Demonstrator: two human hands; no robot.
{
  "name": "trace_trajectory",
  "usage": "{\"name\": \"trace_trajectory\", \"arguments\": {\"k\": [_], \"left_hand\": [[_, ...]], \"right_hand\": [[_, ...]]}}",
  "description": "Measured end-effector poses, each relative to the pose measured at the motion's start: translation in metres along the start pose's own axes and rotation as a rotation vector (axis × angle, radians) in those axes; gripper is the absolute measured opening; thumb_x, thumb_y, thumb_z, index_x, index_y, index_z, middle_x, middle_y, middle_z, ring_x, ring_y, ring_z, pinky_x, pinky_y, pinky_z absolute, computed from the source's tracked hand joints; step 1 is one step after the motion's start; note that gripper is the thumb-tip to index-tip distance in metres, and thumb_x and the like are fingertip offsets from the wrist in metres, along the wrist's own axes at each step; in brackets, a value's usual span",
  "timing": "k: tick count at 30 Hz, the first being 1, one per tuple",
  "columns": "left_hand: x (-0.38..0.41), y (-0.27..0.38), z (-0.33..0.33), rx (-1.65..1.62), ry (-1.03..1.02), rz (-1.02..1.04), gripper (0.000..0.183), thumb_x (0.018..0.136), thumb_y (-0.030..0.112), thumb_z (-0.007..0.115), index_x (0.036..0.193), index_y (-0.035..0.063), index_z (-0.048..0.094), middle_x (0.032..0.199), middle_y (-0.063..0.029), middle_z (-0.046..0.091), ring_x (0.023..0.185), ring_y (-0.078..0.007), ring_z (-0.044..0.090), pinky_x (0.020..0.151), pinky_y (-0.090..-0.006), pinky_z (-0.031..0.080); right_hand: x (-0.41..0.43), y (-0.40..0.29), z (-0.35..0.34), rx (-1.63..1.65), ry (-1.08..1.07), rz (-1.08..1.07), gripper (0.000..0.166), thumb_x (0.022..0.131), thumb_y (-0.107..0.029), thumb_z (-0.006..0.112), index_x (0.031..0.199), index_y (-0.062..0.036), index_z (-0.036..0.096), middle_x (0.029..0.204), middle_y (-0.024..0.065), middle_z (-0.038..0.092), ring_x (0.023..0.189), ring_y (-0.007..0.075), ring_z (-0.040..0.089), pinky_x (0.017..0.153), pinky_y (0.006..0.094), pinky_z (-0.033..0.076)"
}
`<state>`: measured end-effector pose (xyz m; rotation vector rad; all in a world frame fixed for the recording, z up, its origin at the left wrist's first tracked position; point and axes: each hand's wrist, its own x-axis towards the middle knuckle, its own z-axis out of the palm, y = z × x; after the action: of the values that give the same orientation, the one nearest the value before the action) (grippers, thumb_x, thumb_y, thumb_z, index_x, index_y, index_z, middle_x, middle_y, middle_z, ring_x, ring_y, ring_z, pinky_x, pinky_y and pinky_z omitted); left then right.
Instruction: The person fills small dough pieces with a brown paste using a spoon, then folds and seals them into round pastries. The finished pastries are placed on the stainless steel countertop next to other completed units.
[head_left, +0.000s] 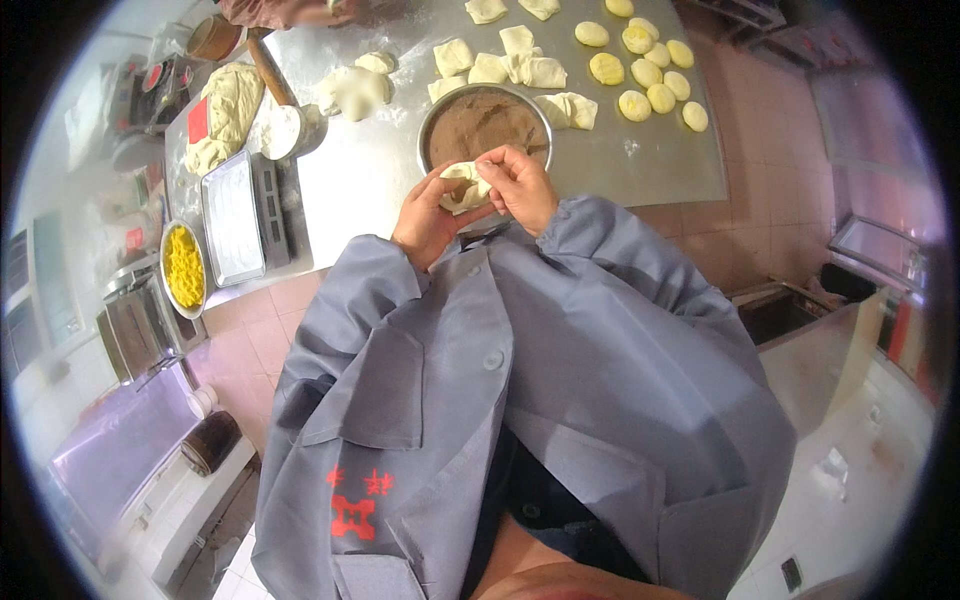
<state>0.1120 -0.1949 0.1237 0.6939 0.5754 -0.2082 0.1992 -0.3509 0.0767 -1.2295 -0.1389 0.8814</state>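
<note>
My left hand (429, 217) cups a piece of dough (468, 192) wrapped partly around brown filling, just in front of a steel bowl (550, 142). The fingers of my right hand (523, 189) pinch the dough's edge from the other side. Brown powdery filling (480, 124) lies in the bowl, with what looks like a utensil at its right side. Behind the bowl are several folded pieces of pale dough (544, 73). Rounded yellowish dough pieces (646, 73) lie at the right of the metal table (630, 176).
At the left lie a large dough mass (231, 105), a wooden rolling pin (271, 69), a round container of flour (281, 131), a scale with a metal tray (234, 219) and a bowl of yellow filling (183, 268). Another person's arm (300, 11) reaches in at the table's far side.
</note>
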Motion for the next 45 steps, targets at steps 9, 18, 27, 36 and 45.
{"name": "trace_trajectory", "arguments": {"k": [9,18,27,36,45], "left_hand": [[-0.001,-0.006,0.002,0.457,0.074,-0.039,0.045,0.102,0.015,0.047,0.141,-0.0059,0.042,0.131,-0.0204,0.054,0.118,-0.0297,0.059,0.096,-0.0424,0.057],[0.000,-0.007,-0.002,0.206,0.073,0.054,0.043,0.097,0.001,0.038,0.139,-0.0058,0.044,0.122,-0.0191,0.060,0.107,-0.0276,0.065,0.093,-0.0422,0.059],[-0.007,0.011,0.015,0.504,0.006,-0.086,0.045,0.097,0.004,0.045,0.141,-0.0059,0.043,0.122,-0.0160,0.061,0.106,-0.0283,0.066,0.090,-0.0417,0.059],[0.006,-0.021,-0.013,-0.001,-0.024,-0.036,0.052,0.100,0.022,0.043,0.147,0.0002,0.037,0.132,-0.0168,0.055,0.120,-0.0297,0.058,0.102,-0.0468,0.050],[0.000,-0.016,-0.006,0.069,0.055,-0.001,0.046,0.096,0.018,0.045,0.137,-0.0013,0.048,0.124,-0.0146,0.059,0.116,-0.0257,0.059,0.100,-0.0423,0.049]], "right_hand": [[0.000,-0.008,0.000,-0.469,-0.248,-0.300,0.016,0.100,-0.015,0.060,0.109,-0.0020,0.059,0.095,0.0052,0.069,0.084,0.0128,0.066,0.066,0.0258,0.052],[-0.002,-0.004,0.002,-0.396,-0.241,-0.191,0.015,0.099,-0.014,0.063,0.108,-0.0040,0.057,0.080,0.0004,0.065,0.065,0.0069,0.056,0.057,0.0240,0.044],[-0.007,-0.020,-0.005,-0.407,-0.294,-0.136,0.018,0.096,-0.013,0.064,0.111,-0.0037,0.058,0.080,0.0067,0.068,0.065,0.0120,0.061,0.059,0.0289,0.048],[-0.017,-0.028,0.006,-0.304,-0.178,-0.021,0.022,0.093,-0.015,0.071,0.104,-0.0021,0.058,0.081,0.0060,0.068,0.067,0.0109,0.061,0.053,0.0249,0.047],[-0.019,-0.026,-0.002,-0.698,-0.184,-0.428,0.028,0.090,-0.012,0.072,0.116,-0.0043,0.063,0.079,0.0057,0.067,0.067,0.0106,0.061,0.062,0.0277,0.049]]}}
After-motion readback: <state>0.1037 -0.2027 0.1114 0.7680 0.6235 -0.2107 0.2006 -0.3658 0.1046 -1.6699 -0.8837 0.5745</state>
